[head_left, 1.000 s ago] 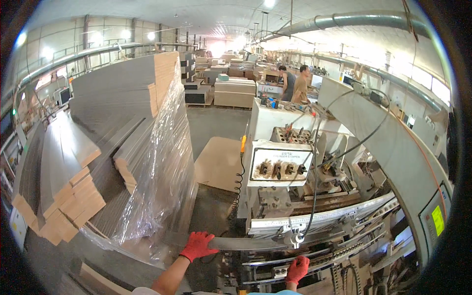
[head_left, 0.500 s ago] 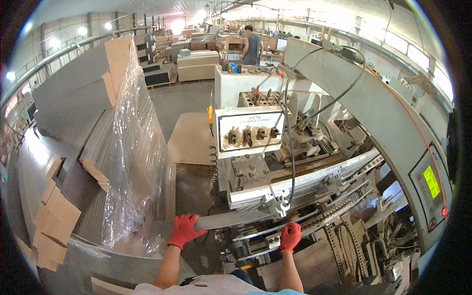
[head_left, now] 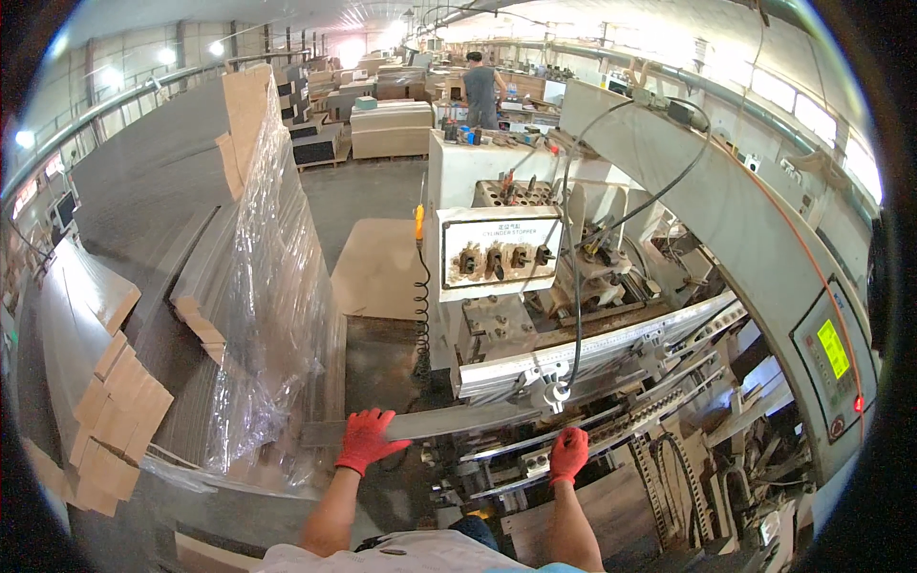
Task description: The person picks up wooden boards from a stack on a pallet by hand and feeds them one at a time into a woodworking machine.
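My left hand [head_left: 367, 440], in a red glove, lies with spread fingers against a long, narrow grey board [head_left: 468, 420]. This board runs from beside the wrapped stack into the machine on the right, under a metal clamp fitting [head_left: 556, 392]. My right hand [head_left: 569, 454], also gloved in red, is closed with its fingers curled in, above the machine's metal rails [head_left: 611, 432]. Whatever it may hold is hidden. In front of me stands the machine's white switch panel [head_left: 501, 250] with several dark knobs.
Plastic-wrapped grey panels [head_left: 277, 315] stand stacked at left, beside loose brown-edged boards [head_left: 119, 411]. A yellow air gun [head_left: 418, 222] hangs on a coiled hose. The machine's beam arches right, carrying a lit control box [head_left: 834, 353]. Far off, another person [head_left: 480, 91] stands among board stacks.
My view has swung slightly left, so the scene sits a little further right. Both hands keep nearly the same pose at the board and rails. The distant person's posture has shifted.
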The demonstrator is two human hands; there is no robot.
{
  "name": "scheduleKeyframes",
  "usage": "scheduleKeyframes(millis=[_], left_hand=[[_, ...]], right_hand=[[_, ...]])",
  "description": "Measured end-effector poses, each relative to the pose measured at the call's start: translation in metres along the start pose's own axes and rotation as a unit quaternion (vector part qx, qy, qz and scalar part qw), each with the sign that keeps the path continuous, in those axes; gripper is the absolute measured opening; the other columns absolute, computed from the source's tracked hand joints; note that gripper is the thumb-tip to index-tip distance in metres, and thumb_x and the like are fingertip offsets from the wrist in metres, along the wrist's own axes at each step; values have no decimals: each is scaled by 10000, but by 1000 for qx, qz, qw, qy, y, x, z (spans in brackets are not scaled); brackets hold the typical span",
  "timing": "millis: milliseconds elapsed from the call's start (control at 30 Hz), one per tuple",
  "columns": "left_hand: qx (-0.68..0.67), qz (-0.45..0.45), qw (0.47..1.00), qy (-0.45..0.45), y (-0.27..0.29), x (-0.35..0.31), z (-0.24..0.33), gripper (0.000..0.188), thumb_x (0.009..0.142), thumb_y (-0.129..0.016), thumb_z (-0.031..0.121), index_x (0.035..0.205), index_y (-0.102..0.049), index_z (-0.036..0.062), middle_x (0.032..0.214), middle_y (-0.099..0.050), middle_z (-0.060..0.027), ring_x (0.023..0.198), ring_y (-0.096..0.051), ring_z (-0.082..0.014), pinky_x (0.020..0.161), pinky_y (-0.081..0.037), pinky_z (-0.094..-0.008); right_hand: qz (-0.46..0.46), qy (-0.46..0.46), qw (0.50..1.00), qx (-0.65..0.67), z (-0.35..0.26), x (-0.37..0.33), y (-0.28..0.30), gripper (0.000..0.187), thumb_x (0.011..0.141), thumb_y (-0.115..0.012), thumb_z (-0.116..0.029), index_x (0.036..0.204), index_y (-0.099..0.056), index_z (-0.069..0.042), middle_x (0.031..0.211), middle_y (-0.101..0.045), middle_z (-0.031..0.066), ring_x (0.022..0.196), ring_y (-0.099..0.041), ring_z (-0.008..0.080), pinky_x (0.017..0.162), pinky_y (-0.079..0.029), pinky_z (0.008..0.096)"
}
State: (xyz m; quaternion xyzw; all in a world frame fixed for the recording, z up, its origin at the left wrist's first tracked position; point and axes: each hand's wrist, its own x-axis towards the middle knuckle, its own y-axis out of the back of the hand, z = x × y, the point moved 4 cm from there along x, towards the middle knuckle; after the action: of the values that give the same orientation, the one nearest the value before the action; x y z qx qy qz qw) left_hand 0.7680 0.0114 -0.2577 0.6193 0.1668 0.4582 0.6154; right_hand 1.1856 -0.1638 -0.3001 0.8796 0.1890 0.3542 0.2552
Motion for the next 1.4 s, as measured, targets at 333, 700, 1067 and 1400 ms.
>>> scheduleKeyframes(millis=[333, 700, 1067, 1400], left_hand=[[-17, -51, 999, 5, -16, 18, -2, 646, 643, -817, 528, 1116, -613, 138, 1052, -651, -103, 1013, -608, -339, 836, -431, -508], [2, -129, 991, 32, -38, 19, 3, 703, 650, -849, 369, 1262, -580, 152, 1202, -646, -110, 1152, -596, -347, 942, -430, -548], [-25, -28, 998, -54, 44, -96, 82, 663, 591, -868, 236, 1205, -628, 159, 1101, -647, -65, 1089, -605, -286, 1022, -406, -511], [7, -143, 974, -178, 89, -76, 209, 632, 670, -832, 318, 1223, -604, 114, 1052, -610, -103, 987, -582, -326, 881, -435, -495]], right_hand=[[-58, -63, 996, -1, -2, 10, -5, 145, 871, -626, -166, 1004, -619, -107, 999, -633, 122, 925, -629, 377, 767, -513, 437], [-118, -271, 875, 384, -33, -48, -42, 314, 879, -678, -185, 1148, -604, -40, 979, -643, 59, 910, -596, 135, 789, -491, 288], [-345, -367, 533, 680, -136, -152, -1, 399, 1025, -535, -301, 1379, -607, -132, 1086, -686, 35, 920, -654, 185, 835, -552, 362], [160, -590, 512, 603, 123, -143, 61, 605, 828, -750, -486, 1191, -611, -22, 1067, -677, 119, 878, -629, 278, 768, -504, 438]])
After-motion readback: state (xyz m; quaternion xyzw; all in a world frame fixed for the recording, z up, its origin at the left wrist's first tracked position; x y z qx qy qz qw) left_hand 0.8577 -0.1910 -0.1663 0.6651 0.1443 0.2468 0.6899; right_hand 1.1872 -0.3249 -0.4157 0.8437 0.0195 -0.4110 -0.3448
